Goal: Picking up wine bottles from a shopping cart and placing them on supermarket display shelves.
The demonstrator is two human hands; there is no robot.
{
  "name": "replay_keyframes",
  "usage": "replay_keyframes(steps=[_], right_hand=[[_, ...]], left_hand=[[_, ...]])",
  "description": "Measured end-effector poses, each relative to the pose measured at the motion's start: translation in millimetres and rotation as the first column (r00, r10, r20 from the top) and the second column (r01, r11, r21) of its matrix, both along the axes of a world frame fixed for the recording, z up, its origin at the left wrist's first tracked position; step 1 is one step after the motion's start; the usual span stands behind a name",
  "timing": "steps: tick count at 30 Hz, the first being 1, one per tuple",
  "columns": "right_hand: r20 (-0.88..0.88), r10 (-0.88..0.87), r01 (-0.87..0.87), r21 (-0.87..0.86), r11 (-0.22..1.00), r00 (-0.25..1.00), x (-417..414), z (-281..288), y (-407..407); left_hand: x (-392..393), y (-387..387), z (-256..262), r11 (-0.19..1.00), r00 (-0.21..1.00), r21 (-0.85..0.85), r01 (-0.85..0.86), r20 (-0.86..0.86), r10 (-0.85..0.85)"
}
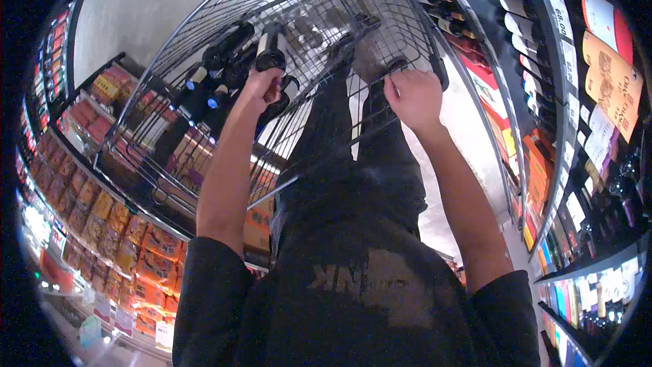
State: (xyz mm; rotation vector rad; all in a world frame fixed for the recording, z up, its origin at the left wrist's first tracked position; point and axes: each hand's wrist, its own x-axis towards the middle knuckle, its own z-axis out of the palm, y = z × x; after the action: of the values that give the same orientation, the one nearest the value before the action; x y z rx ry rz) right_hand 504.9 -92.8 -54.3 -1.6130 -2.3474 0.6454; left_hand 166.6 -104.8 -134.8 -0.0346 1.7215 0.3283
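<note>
My left hand (264, 87) is closed around the end of a dark glass bottle (271, 46) with a pale label, held over the wire shopping cart (214, 0). Several more dark bottles (229, 48) lie at the cart's left side, two of them showing blue ends. My right hand (416, 99) is curled at the cart's near right edge, beside a black corner piece (438, 69). Its fingertips are mostly hidden. Through the wires I see my dark trouser legs (326, 112).
On the right, shelves (560, 76) carry rows of bottles, price tags and an orange printed sign (614, 81). Packaged goods (158, 260) fill a lit display at the lower left. Boxes (109, 86) stand left of the cart, on the pale floor's (127, 5) near side.
</note>
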Motion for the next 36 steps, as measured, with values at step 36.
replay_keyframes(steps=[36], right_hand=[[-0.641,-0.71,-0.028,-0.747,0.664,0.291,-104.2,41.7,33.8]], left_hand=[[46.5,-12.4,82.6,0.851,0.685,0.063,-0.521,0.626,0.372]])
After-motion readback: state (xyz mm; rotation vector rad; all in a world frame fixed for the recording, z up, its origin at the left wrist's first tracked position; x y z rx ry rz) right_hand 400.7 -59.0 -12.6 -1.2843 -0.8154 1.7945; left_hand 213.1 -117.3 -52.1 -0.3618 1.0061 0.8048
